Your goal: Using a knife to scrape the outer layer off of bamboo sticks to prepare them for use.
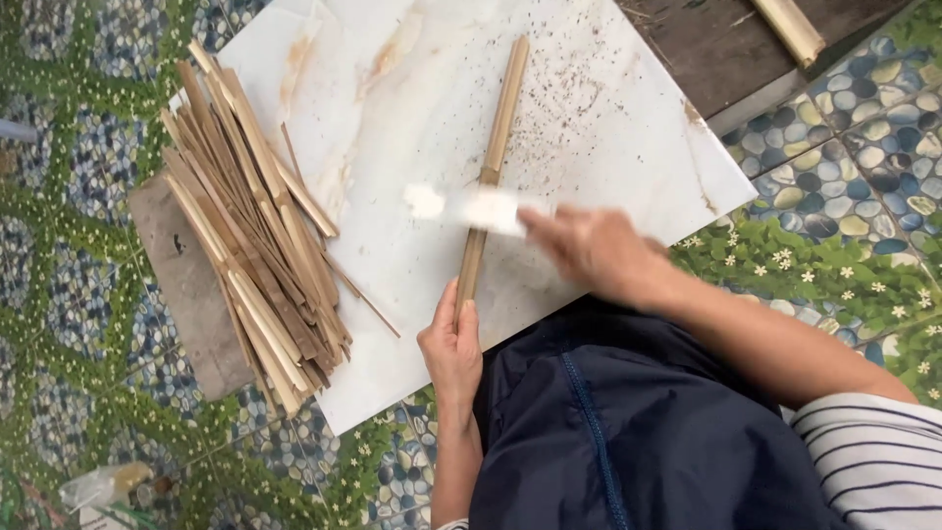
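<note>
- Our left hand [451, 348] has its grip closed around the near end of a long bamboo strip [494, 162].
- Our right hand [589, 250] grips a blurred white blade [471, 206] across the strip.
- The strip lies on a white marble slab [599, 128].
- A pile of split bamboo strips [257, 231] sits left.

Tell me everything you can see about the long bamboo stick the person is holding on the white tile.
The bamboo stick is a long, narrow, tan-brown split strip with a darker node about midway. It lies flat on the white marble-look tile, running from the person toward the far edge. The left hand grips its near end. The right hand holds a blurred pale blade-like object across its middle. Its far half is untouched.
</note>
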